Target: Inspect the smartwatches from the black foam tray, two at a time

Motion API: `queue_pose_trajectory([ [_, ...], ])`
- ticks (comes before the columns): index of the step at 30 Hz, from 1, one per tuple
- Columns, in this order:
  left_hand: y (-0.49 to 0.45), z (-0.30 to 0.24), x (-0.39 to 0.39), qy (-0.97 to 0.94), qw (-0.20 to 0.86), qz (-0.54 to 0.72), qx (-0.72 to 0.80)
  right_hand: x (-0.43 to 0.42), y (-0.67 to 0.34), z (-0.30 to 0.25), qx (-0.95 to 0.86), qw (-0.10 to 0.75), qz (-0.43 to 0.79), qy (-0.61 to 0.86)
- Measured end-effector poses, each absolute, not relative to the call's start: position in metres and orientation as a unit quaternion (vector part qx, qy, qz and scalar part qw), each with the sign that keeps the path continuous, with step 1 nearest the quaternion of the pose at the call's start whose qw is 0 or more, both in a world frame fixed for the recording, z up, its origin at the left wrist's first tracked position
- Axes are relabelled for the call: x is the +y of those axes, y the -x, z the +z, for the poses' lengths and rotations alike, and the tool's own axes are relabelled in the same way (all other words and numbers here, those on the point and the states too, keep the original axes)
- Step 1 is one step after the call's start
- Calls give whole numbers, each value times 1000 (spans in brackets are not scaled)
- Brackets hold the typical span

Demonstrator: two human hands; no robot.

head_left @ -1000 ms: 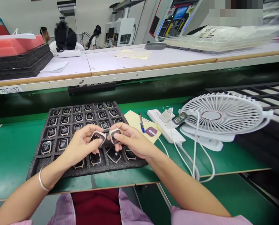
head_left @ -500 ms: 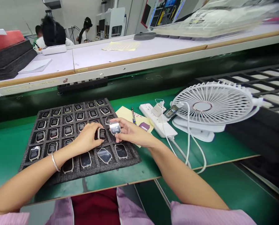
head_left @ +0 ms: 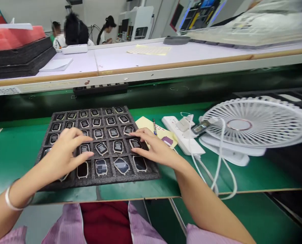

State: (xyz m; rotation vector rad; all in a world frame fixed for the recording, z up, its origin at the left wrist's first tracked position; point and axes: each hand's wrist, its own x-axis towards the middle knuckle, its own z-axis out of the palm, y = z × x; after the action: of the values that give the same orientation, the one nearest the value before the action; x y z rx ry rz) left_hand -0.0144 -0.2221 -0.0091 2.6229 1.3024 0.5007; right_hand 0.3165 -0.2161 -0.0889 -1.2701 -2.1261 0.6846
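A dark grey foam tray [head_left: 130,175] lies on the green bench, its pockets filled with rows of smartwatch faces. Most screens show white text; the front-row ones, such as one smartwatch [head_left: 122,165], are dark. My left hand [head_left: 69,149] hovers over the tray's left part, thumb and fingers apart with nothing between them, beside a lit smartwatch [head_left: 84,148]. At the tray's right edge my right hand [head_left: 156,147] has thumb and fingers spread over another lit smartwatch [head_left: 136,143] sitting in its pocket. Whether the fingertips touch that watch I cannot tell.
Right of the tray lie a yellow paper [head_left: 143,121], a pen [head_left: 154,126] and a white power strip [head_left: 189,140] with cables. A white fan [head_left: 239,124] stands farther right. Behind runs a raised shelf [head_left: 110,62] with foam stacks [head_left: 19,59]; people sit beyond.
The two smartwatches that were in my hands are no longer held. My left hand has moved left and opened; my right hand has opened over a pocket. The view has shifted slightly left.
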Motion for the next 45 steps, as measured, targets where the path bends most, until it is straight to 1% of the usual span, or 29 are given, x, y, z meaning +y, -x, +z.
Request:
queue_pose_trajectory([
  [3,73,-16,-249,-823,81,158,540,-229,-283,-80,-818,286,245,435],
  [5,100,-31,-267,-790,95,127,592,-238,-250,-75,-853,258,254,377],
  [7,113,-49,-281,-770,120,121,615,-244,-214,-72,-890,207,235,330],
  [9,112,-64,-289,-758,126,158,620,-247,-182,-70,-922,136,184,313],
  [12,98,-78,-291,-761,90,187,615,-247,-148,-69,-934,54,85,343],
  [15,85,-83,-286,-771,65,141,617,-246,-133,-69,-932,19,35,361],
  [17,81,-85,-283,-777,89,132,609,-246,-131,-69,-931,18,41,363],
  [19,80,-85,-282,-777,137,155,594,-247,-132,-70,-924,43,66,375],
  [22,84,-79,-284,-743,239,215,587,-252,-135,-75,-902,114,142,392],
  [24,86,-72,-282,-685,346,288,572,-256,-138,-79,-888,145,213,380],
  [27,82,-57,-275,-570,520,388,504,-256,-142,-80,-864,192,307,350],
  [29,74,-48,-265,-523,586,413,460,-249,-147,-76,-822,252,375,347],
  [32,56,-37,-246,-495,606,438,443,-229,-155,-67,-687,342,548,331],
  [34,43,-32,-232,-485,603,443,453,-213,-160,-62,-599,372,636,314],
  [37,26,-27,-211,-493,596,432,464,-192,-164,-59,-521,404,681,320],
  [41,13,-28,-194,-512,557,455,470,-182,-170,-61,-412,443,741,292],
  [45,12,-41,-193,-529,525,463,480,-192,-178,-68,-388,424,772,270],
])
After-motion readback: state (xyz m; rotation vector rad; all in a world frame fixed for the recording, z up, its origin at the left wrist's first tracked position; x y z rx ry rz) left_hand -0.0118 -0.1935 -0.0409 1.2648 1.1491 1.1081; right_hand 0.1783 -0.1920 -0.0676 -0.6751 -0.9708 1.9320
